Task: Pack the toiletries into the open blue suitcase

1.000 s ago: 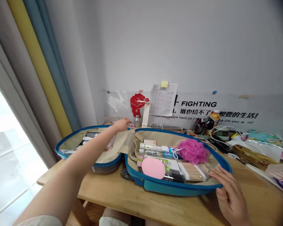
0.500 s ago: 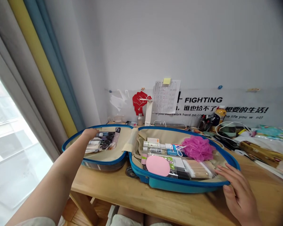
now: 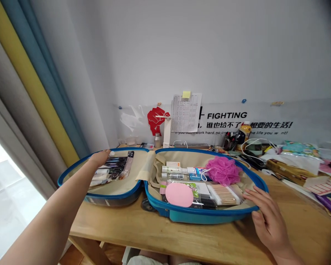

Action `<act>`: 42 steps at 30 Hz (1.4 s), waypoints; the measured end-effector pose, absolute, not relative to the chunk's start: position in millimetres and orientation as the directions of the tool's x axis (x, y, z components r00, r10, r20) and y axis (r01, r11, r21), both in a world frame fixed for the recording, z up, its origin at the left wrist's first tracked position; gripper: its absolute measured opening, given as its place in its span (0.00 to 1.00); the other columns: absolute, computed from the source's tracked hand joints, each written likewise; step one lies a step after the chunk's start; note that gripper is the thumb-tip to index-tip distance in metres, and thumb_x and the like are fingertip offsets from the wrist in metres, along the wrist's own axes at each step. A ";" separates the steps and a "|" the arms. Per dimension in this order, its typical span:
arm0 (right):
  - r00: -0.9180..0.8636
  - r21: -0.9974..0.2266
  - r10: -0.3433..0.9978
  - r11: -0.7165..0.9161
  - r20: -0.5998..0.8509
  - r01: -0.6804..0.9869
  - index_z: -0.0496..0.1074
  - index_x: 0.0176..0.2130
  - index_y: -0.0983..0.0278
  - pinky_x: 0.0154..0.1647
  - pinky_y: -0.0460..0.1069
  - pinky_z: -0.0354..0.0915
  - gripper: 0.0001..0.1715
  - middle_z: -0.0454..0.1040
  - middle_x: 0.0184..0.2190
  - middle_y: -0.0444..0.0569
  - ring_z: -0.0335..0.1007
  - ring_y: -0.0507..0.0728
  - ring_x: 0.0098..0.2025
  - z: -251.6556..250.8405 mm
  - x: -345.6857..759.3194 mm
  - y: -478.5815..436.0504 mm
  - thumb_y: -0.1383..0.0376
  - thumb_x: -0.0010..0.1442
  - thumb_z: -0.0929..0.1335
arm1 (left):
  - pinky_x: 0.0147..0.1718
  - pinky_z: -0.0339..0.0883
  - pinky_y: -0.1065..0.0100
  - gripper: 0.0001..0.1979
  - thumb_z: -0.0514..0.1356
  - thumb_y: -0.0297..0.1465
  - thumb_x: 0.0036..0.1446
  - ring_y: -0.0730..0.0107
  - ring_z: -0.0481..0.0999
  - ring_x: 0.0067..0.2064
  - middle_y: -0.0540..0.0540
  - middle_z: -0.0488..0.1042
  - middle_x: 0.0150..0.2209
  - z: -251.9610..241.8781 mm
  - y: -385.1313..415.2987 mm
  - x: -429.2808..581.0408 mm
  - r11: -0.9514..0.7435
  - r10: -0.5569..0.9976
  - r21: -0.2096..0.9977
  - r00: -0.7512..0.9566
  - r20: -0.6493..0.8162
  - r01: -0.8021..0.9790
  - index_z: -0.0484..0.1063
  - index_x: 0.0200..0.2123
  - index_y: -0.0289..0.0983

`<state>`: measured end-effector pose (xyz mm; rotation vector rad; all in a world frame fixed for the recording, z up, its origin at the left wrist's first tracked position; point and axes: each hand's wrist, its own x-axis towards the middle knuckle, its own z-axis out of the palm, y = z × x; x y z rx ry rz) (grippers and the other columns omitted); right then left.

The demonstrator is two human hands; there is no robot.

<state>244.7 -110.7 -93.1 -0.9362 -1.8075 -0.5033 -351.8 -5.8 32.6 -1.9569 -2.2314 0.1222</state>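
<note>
An open blue-rimmed suitcase lies flat on the table, its left shell [image 3: 118,191] and right shell [image 3: 201,217] spread apart. My left hand [image 3: 99,158] rests on the far rim of the left shell, just beyond a clear pouch of cosmetics [image 3: 113,167]. My right hand [image 3: 264,213] lies on the near right rim, close to a packet of cotton swabs [image 3: 224,194]. A pink bath pouf [image 3: 223,170] and a round pink sponge [image 3: 179,194] sit in the right shell among small toiletry bottles [image 3: 173,173]. Neither hand visibly grips anything.
The suitcase stands on a wooden table [image 3: 165,235]. A metal bottle [image 3: 157,140] stands behind it. To the right lie white cables [image 3: 257,143], a yellow-labelled bottle [image 3: 245,133] and piled packets. A curtain [image 3: 35,73] hangs at the left.
My left hand has moved left from near the hinge onto the far rim of the left shell, uncovering the cosmetics pouch. The view has swung slightly, and my right hand stays on the rim.
</note>
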 end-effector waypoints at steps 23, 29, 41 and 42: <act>-0.223 -0.055 0.359 0.623 0.906 0.780 0.69 0.49 0.61 0.55 0.64 0.64 0.19 0.73 0.47 0.55 0.65 0.65 0.57 -93.9 245.9 -110.7 0.58 0.66 0.57 | 0.48 0.70 0.53 0.20 0.59 0.35 0.62 0.60 0.73 0.50 0.41 0.70 0.52 11.2 -3.4 -103.8 -0.589 0.777 -0.005 0.564 -0.279 0.808 0.65 0.55 0.36; -0.221 -0.064 0.366 0.626 0.904 0.777 0.69 0.50 0.61 0.55 0.64 0.63 0.19 0.73 0.48 0.55 0.65 0.66 0.57 -93.4 244.8 -110.7 0.58 0.66 0.58 | 0.48 0.69 0.53 0.19 0.59 0.35 0.62 0.61 0.73 0.49 0.42 0.71 0.51 8.7 -1.5 -105.1 -0.552 0.782 0.064 0.543 -0.304 0.831 0.66 0.55 0.36; -0.224 -0.051 0.346 0.635 0.911 0.771 0.70 0.49 0.61 0.56 0.64 0.63 0.19 0.73 0.48 0.55 0.65 0.66 0.57 -94.0 245.8 -109.5 0.58 0.66 0.57 | 0.49 0.69 0.53 0.16 0.57 0.37 0.63 0.63 0.74 0.48 0.42 0.73 0.49 7.6 -4.2 -103.5 -0.553 0.767 0.173 0.580 -0.275 0.815 0.70 0.50 0.35; -0.226 -0.049 0.343 0.637 0.912 0.769 0.69 0.49 0.61 0.56 0.64 0.63 0.19 0.73 0.48 0.55 0.65 0.66 0.57 -94.0 245.9 -109.1 0.58 0.66 0.57 | 0.49 0.69 0.54 0.16 0.57 0.38 0.63 0.63 0.74 0.49 0.42 0.74 0.50 8.8 -5.2 -103.1 -0.547 0.778 0.176 0.574 -0.254 0.819 0.70 0.50 0.35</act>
